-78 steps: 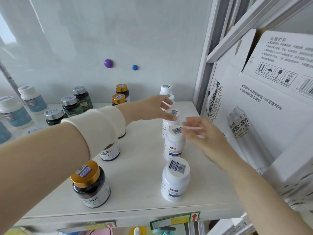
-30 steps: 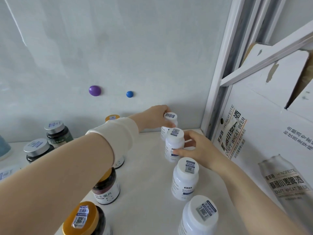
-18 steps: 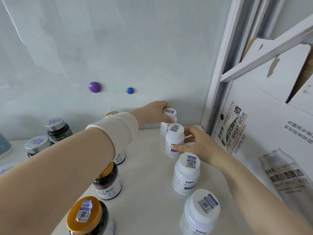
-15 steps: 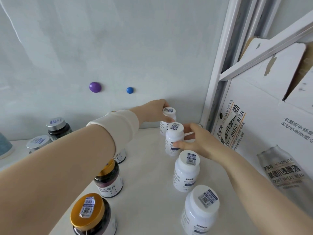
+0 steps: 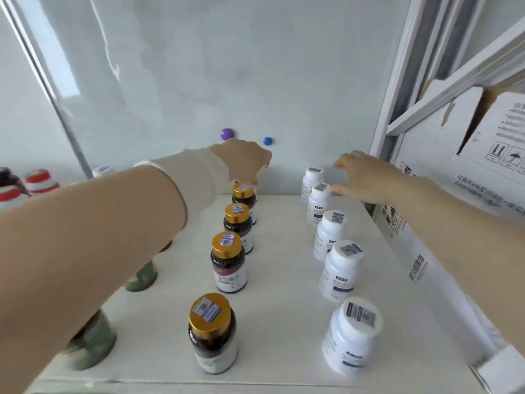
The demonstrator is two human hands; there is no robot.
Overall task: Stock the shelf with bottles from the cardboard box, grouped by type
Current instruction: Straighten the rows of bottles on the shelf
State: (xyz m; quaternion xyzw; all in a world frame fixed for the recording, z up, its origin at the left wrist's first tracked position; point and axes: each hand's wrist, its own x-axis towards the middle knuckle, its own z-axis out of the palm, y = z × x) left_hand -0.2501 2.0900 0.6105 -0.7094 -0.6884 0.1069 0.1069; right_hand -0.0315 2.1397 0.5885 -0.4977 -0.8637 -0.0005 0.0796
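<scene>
White shelf (image 5: 284,280), gold-capped jars (image 5: 228,263), white bottles (image 5: 339,268)

My left hand (image 5: 244,160) out at 12 o'clock, wrist bent, fingers drooping, grip hidden. My right hand (image 5: 366,177) at 1 o'clock, fingers loosely spread, pointing toward 9 o'clock, holding nothing.

Four dark gold-capped bottles (image 5: 228,263) stand upright in a front-to-back row on the white shelf (image 5: 284,294). Five white bottles (image 5: 339,270) form a parallel row, nearer the cardboard box (image 5: 488,143).
</scene>
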